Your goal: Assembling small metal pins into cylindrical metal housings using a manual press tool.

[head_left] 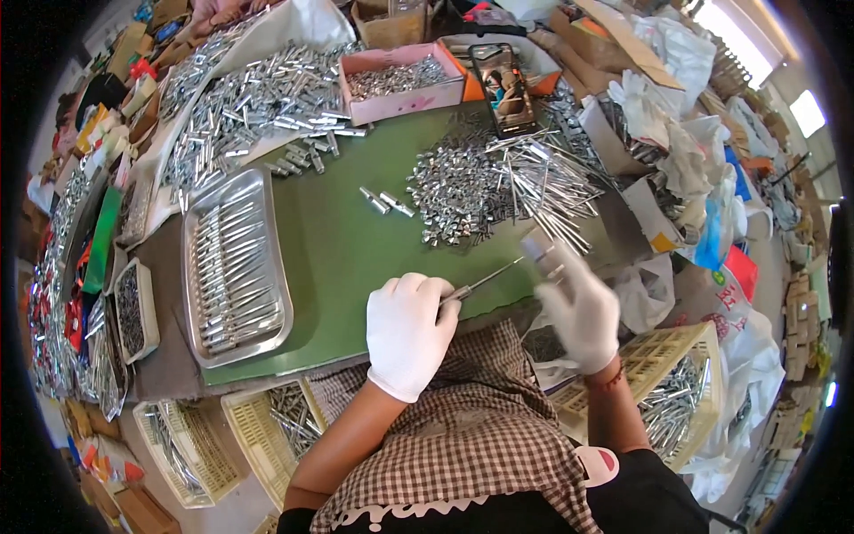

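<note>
My left hand (409, 334), in a white glove, is closed round a slim metal rod with a thicker cylindrical end (458, 294). The rod's thin shaft points up and to the right. To its right, my gloved right hand (583, 311) is raised and smeared by motion. At its fingers is a blurred, grey, block-like piece (537, 243), close to the rod's tip; its kind is unclear. Beyond my hands lie a heap of small metal fittings (454, 191) and a pile of long thin metal rods (551, 187). Two short metal cylinders (387, 203) rest on the green mat.
A steel tray (283, 320) of aligned metal pieces stands at left on the green work surface (329, 240). Farther back are heaped metal cylinders (267, 93), a pink box (400, 107) of small parts and a propped phone (505, 89). Yellow crates (703, 347) sit below the table edge.
</note>
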Demonstrator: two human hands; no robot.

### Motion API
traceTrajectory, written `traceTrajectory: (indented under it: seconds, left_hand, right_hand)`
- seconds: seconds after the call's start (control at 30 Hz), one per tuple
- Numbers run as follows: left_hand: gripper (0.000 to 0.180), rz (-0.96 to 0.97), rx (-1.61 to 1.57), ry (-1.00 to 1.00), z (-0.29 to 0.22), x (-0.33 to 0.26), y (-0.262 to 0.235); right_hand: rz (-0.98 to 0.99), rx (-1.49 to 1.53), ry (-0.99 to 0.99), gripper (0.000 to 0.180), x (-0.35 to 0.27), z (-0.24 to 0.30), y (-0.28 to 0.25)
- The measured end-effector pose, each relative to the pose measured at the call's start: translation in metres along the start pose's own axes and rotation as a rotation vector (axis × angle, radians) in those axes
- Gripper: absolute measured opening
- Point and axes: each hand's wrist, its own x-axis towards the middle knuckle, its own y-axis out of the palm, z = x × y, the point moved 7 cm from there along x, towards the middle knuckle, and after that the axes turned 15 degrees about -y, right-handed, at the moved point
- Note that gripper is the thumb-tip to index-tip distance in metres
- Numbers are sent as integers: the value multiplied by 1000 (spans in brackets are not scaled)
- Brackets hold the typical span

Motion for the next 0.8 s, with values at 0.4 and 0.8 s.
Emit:
traceTrajectory:
  seconds: [0.4, 0.8]
  left_hand:
    - [16, -43, 50, 60, -2, -1, 1]
    - [23, 3, 70, 30, -11, -3, 4]
  right_hand:
    - [-157, -537, -297, 25, 62, -69, -41]
    - [-157, -429, -481, 8, 121, -71, -10]
